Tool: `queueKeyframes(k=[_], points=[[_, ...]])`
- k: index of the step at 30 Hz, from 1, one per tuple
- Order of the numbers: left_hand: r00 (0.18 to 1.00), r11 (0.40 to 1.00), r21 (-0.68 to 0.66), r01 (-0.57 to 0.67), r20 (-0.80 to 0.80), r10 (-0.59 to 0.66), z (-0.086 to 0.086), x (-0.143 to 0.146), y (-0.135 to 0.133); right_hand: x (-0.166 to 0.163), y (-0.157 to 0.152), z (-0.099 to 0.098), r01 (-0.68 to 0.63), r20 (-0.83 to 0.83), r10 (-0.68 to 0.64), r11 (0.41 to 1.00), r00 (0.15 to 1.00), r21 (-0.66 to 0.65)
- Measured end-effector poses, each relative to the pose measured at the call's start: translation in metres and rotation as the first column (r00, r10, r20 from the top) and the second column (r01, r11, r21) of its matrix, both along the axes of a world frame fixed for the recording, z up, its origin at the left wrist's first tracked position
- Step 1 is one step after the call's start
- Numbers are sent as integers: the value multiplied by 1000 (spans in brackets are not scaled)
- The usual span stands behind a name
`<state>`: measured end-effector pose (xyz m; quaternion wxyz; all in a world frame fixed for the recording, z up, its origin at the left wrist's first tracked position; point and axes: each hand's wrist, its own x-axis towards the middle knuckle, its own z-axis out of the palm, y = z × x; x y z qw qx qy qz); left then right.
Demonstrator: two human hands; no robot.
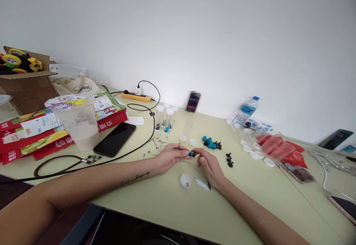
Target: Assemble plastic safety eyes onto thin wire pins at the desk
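Between the fingertips of both hands is a small blue and black piece [191, 154]. My left hand [170, 158] pinches it from the left, and thin metal rods show by its fingers. My right hand [210, 167] has curled fingers closed at the piece's black end. Below them, a white cap [184, 185] contains tiny bits. Several thin metal strips [202, 183] lie beside my right hand. Beyond the hands are a cluster of blue and black pieces [211, 143] and a few black pieces [229, 160]. Thin rods with coloured tips [156, 145] lie scattered behind my left hand.
Capped clear tubes [168, 121] stand at the back, near a power strip [136, 97]. A plastic cup [86, 141], phone [114, 139] and black cable [139, 144] are left. A water bottle [246, 112], white caps [253, 154] and red plastic packets [297, 157] are right.
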<state>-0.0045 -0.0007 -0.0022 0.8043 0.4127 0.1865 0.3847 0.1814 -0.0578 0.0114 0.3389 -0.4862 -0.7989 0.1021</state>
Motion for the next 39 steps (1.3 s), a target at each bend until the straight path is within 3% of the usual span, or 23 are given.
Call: queueKeyframes(k=[26,39], points=[[1000,1000,7,8,6,-8,0,-1,1,0,0,-1,21,-33,-21,1000,999,0],[999,999,12,29,17,-30,-3,-1,3,-6,-1,5,104,31,-102,990,994,-92]])
